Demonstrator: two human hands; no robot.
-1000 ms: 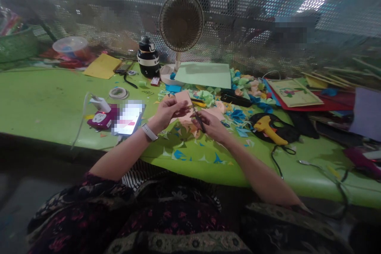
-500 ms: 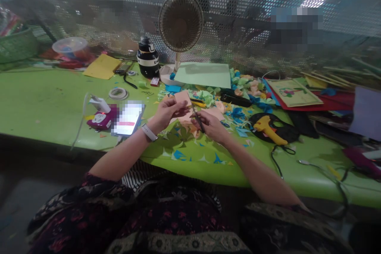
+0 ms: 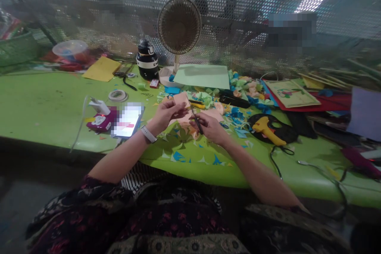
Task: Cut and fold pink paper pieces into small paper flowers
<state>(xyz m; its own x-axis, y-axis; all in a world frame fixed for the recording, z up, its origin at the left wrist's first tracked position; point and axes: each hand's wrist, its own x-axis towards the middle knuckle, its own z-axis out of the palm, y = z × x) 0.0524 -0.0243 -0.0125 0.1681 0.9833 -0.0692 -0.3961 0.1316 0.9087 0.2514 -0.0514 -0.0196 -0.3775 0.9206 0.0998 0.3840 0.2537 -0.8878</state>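
My left hand (image 3: 166,116), with a white band on its wrist, pinches a small peach-coloured piece of paper (image 3: 181,98) above the green table. Dark scissors (image 3: 195,118) are gripped in my right hand (image 3: 210,127), their blades pointing up and away along the paper's right edge. Whether the blades are touching the paper I cannot tell. More peach paper (image 3: 213,115) lies beneath and to the right of my hands. Blue, white and peach scraps (image 3: 178,156) are scattered below them, toward the table's front edge.
A phone (image 3: 128,121) and purple power strip (image 3: 102,120) lie to the left. Behind stand a fan (image 3: 179,25) and black bottle (image 3: 147,61), near a light green sheet (image 3: 202,76). Rightward are a black stapler-like object (image 3: 234,99) and yellow glue gun (image 3: 269,130).
The camera view has shifted slightly. Both hands keep nearly the same place, with the paper and scissors still held.
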